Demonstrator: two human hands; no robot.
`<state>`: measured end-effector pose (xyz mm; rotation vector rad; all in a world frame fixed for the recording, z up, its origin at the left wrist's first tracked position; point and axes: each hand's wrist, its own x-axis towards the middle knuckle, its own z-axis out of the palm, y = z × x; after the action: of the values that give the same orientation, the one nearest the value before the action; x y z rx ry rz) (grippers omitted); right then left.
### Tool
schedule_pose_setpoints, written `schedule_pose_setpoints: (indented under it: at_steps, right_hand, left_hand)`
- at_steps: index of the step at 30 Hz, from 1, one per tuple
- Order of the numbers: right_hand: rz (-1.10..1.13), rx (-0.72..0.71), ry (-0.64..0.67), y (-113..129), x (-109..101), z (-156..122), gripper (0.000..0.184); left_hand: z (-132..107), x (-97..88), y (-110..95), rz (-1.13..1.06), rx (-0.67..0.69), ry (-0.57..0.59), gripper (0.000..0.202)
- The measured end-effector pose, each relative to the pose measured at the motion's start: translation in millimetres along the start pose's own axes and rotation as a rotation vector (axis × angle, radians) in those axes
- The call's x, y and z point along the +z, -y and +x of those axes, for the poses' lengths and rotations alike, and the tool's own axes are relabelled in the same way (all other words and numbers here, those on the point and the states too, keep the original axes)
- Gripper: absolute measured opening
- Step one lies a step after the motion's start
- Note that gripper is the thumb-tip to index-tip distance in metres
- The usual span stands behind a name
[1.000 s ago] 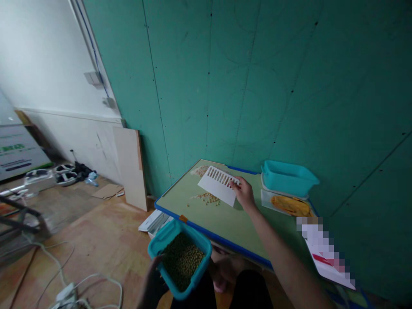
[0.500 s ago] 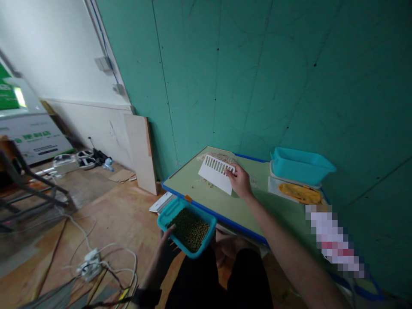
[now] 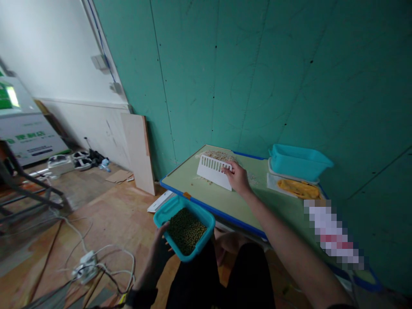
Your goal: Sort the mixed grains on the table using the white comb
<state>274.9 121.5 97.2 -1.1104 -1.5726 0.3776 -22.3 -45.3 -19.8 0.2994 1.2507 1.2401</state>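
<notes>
In my right hand [image 3: 238, 177] is a white flat plate with a row of slots [image 3: 214, 175], pinched by its right end and tilted over the table. Behind it, a pile of small pale grains or beans [image 3: 215, 154] lies on the green tabletop [image 3: 206, 199], with a few scattered in front. My left hand [image 3: 162, 244] grips the left side of a turquoise plastic bin [image 3: 162, 210] beside the table's front edge. Dark green and yellowish beans [image 3: 188, 231] cover the bin's floor. The fingers beneath the bin are partly hidden.
A second turquoise bin [image 3: 299, 163] stands at the table's back right, behind an orange-yellow cloth-like item [image 3: 298, 189]. A blurred-out packet [image 3: 334, 234] lies farther right. On the floor at left, a white power strip [image 3: 85, 268] trails cables; a board [image 3: 138, 150] leans on the wall.
The slotted plate has tipped to a flatter-looking angle toward the pile, its near right corner higher in view. The held bin has shifted slightly left. The whole view has moved a little.
</notes>
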Motion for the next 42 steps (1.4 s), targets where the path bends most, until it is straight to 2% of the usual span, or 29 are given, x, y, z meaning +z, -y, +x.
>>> schedule_pose_setpoints:
  at_steps: [4,12,20,30,35,39,42]
  right_hand:
    - [-0.018,-0.021,0.006,-0.7,0.2,0.4,0.024]
    - [0.015,-0.054,0.041,3.9,6.2,-0.8,0.021]
    - [0.078,-0.052,0.073,9.7,14.1,-3.8,0.025]
    - [0.091,-0.019,0.067,14.1,17.2,-9.0,0.028]
    - [0.137,-0.032,0.120,16.1,19.8,-12.2,0.026]
    - [0.166,-0.019,0.168,16.7,19.8,-12.9,0.033]
    - [0.137,-0.061,0.174,14.5,18.0,-12.2,0.036]
  left_hand:
    - [-7.2,-1.5,-4.2,0.008,0.074,-0.007,0.060]
    - [-9.3,2.0,-11.0,0.068,0.065,-0.050,0.069]
    - [-3.6,-2.5,-8.4,0.057,0.053,-0.027,0.067]
    - [-16.6,2.1,-12.1,0.044,0.088,-0.002,0.059]
    - [-16.0,3.7,-10.9,0.024,0.090,0.018,0.067]
    - [-12.9,5.6,-8.2,0.029,0.057,-0.044,0.070]
    - [-12.8,6.3,-3.7,0.020,0.099,-0.028,0.077]
